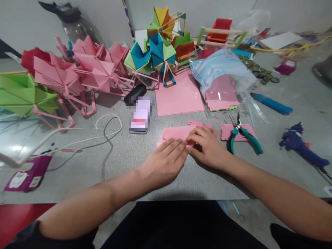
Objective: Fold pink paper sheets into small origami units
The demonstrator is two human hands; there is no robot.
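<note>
Pink paper (178, 132) lies on the grey table in front of me, partly covered by both hands. My left hand (167, 159) rests flat on its near side, fingers stretched out and side by side. My right hand (207, 145) curls over the right part of the paper, its thumb and fingertips pinching the paper near the left fingertips. The exact fold under the fingers is hidden. Just beyond the right hand lies a narrow pink tool (193, 123), partly covered by that hand. To the right, green-handled pliers (238, 129) lie open on a stack of pink paper pieces (225, 133).
A phone (141, 116) and black case (135, 94) lie left of the paper. Pink sheets (178, 97) and a plastic bag (223, 72) sit behind. Folded-paper wheel models (100, 71) line the back left. A blue glue gun (303, 143), blue cutter (272, 103) and white cable (77, 140) flank the work.
</note>
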